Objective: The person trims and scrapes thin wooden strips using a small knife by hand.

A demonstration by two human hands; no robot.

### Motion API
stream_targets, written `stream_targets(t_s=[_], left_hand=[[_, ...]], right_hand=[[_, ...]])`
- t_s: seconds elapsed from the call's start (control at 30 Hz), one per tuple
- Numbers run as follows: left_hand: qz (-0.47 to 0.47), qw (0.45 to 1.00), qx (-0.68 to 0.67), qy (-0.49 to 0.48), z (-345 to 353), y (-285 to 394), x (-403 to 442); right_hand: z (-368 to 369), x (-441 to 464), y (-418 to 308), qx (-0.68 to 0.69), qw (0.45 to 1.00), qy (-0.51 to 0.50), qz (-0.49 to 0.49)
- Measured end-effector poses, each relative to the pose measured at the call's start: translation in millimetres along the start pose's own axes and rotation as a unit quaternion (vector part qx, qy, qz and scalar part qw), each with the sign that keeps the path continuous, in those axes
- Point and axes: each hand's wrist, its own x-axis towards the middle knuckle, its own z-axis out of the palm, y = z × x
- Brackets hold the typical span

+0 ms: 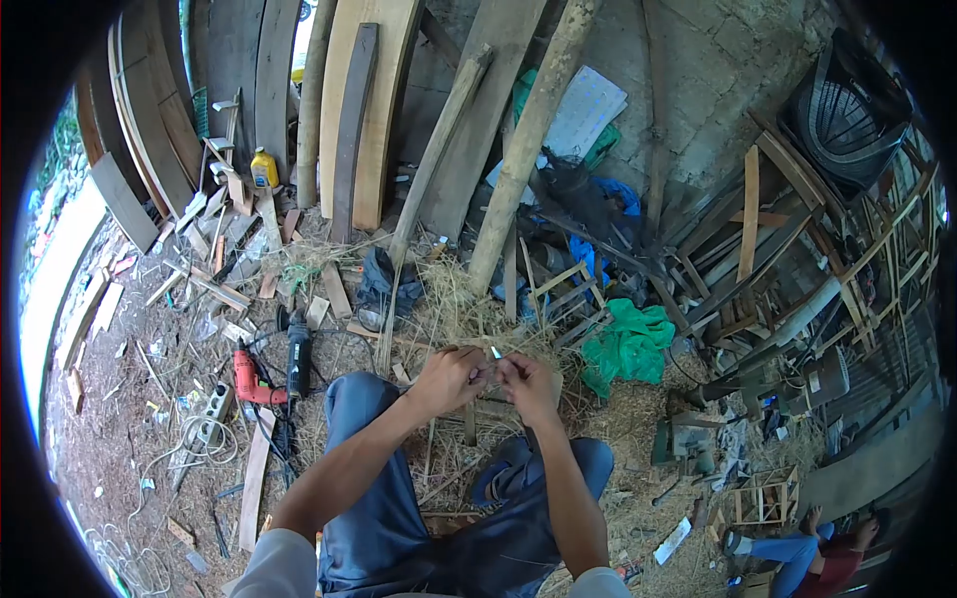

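Note:
My left hand (pixel 454 381) is closed in front of my knees, its fingers pressed together on something too small to make out. Close beside it, on the right, my right hand (pixel 526 384) pinches a small object with a bright, whitish tip (pixel 496 353) that points up and to the left. The two hands nearly meet above a low wooden piece (pixel 490 409) between my legs. Straw (pixel 446 299) lies just beyond the hands.
A red drill (pixel 251 379), a dark angle grinder (pixel 298 357) and a power strip (pixel 212 411) lie at left. Planks (pixel 369 120) lean on the wall. A green cloth (pixel 630 344) and scrap wood are at right. Another person (pixel 807 560) sits at lower right.

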Motion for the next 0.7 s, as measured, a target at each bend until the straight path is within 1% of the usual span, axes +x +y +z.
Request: stream_targets(t_s=[0.07, 0.1, 0.13, 0.2, 0.23, 0.3, 0.33, 0.4, 0.47, 0.53, 0.57, 0.63, 0.7], left_hand=[[-0.014, 1.000, 0.001, -0.014, -4, 6, 1], [-0.014, 1.000, -0.001, -0.018, -2, 6, 0], [-0.020, 1.000, 0.012, -0.020, 1, 6, 1], [-0.024, 0.999, 0.026, -0.017, 2, 7, 3], [-0.036, 0.999, 0.009, -0.013, -1, 7, 1], [-0.049, 0.999, -0.005, -0.016, -7, 7, -2], [-0.055, 0.998, -0.004, -0.022, -7, 8, -3], [-0.055, 0.998, -0.005, -0.026, -4, 10, -2], [-0.028, 0.999, -0.013, -0.012, -7, 10, -2], [-0.042, 0.999, -0.004, -0.019, -10, 7, 0], [-0.056, 0.998, 0.000, -0.026, -10, 7, -1], [-0.049, 0.998, -0.016, -0.038, -13, 7, -2], [-0.043, 0.998, -0.029, -0.045, -18, 7, 0]], right_hand=[[-11, 10, 8, 0.034, 0.998, 0.053, -0.003], [-16, 12, 1, 0.049, 0.998, 0.009, -0.032], [-14, 10, 5, 0.048, 0.998, 0.012, -0.031], [-2, 8, 13, -0.064, 0.996, 0.050, -0.041], [-3, 9, 12, -0.063, 0.996, 0.049, -0.044], [-7, 5, 13, -0.098, 0.990, 0.067, -0.081], [-15, 8, 14, -0.095, 0.990, 0.069, -0.076], [-35, 28, 3, 0.089, 0.992, 0.083, -0.039], [-31, 23, 2, 0.083, 0.993, 0.068, -0.041], [-28, 15, 3, 0.122, 0.990, 0.071, 0.007], [-32, 16, 5, 0.124, 0.989, 0.074, 0.009], [-53, 23, 3, 0.161, 0.984, 0.076, -0.003], [-72, 23, -1, 0.167, 0.983, 0.070, -0.007]])
